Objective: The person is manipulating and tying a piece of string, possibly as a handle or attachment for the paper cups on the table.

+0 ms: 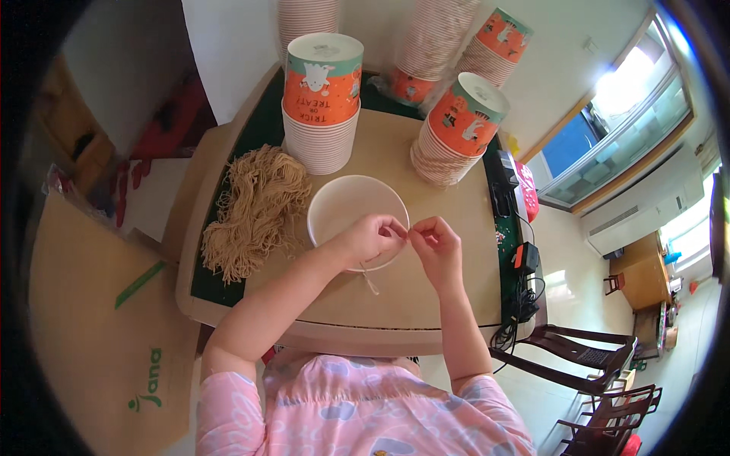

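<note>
A white paper bucket (357,199) stands upright on the table in front of me, its open mouth facing up. My left hand (374,239) reaches across the bucket's near right rim, fingers pinched together. Right beside it, just off that rim, my right hand (438,247) pinches too, and the fingertips of both hands nearly meet. Whatever sits between the fingertips is too small to make out. A short beige cord (370,283) with a looped end hangs at the bucket's near side. Left of the bucket lies a loose heap of beige cords (258,201).
Behind the bucket rise nested stacks of orange and green printed paper buckets, one at left (322,83) and one at right (465,118), with more behind. A power strip and black cables (525,292) line the table's right edge. A large brown bag (114,327) stands left; dark chairs (578,353) stand right.
</note>
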`<state>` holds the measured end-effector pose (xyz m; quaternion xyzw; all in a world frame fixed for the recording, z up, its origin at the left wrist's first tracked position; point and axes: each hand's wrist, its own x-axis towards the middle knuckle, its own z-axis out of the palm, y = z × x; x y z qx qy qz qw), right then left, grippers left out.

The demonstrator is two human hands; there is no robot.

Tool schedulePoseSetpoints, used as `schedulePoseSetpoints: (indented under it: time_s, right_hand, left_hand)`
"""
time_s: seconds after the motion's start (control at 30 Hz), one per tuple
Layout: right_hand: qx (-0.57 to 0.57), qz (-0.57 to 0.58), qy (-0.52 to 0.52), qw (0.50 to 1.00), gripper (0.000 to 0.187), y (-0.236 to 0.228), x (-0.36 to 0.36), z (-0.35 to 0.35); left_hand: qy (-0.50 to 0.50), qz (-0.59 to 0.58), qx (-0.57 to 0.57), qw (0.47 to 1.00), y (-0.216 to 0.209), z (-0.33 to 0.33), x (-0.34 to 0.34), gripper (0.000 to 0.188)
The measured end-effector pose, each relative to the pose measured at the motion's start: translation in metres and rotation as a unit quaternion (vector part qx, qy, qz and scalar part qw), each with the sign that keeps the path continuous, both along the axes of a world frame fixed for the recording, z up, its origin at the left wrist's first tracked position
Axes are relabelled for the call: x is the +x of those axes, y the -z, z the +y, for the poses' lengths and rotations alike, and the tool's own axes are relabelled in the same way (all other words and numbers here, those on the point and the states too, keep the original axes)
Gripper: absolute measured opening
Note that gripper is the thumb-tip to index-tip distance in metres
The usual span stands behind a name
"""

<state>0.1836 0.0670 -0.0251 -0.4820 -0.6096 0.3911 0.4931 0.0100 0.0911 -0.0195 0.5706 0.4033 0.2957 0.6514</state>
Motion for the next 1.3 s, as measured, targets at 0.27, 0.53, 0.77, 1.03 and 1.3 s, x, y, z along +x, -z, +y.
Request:
schedulePoseSetpoints:
  time_s: [0.27, 0.53, 0.77, 1.03, 1.3]
  right_hand:
    - [-0.007, 0.107, 0.015, 0.994, 0.008, -0.007, 0.014, 0.004]
    - [0.083, -0.216, -0.098, 0.968, 0.023, -0.051, 0.011, 0.004]
    - [0.159, -0.337, -0.124, 0.920, 0.009, -0.054, 0.018, 0.012]
    - [0.122, -0.347, -0.123, 0.922, 0.011, -0.045, 0.019, 0.007]
    - [0.162, -0.303, -0.091, 0.935, 0.009, -0.031, -0.001, -0.013]
  left_hand:
    - [-0.075, 0.007, 0.101, 0.992, 0.030, 0.002, 0.011, 0.013]
    - [-0.084, 0.047, 0.119, 0.988, 0.024, -0.003, 0.012, 0.010]
    - [-0.079, -0.015, 0.123, 0.989, 0.025, -0.003, 0.010, 0.011]
    - [-0.087, 0.052, 0.120, 0.988, 0.021, -0.004, 0.007, 0.012]
    - [0.032, 0.176, -0.028, 0.983, 0.015, 0.011, -0.008, 0.041]
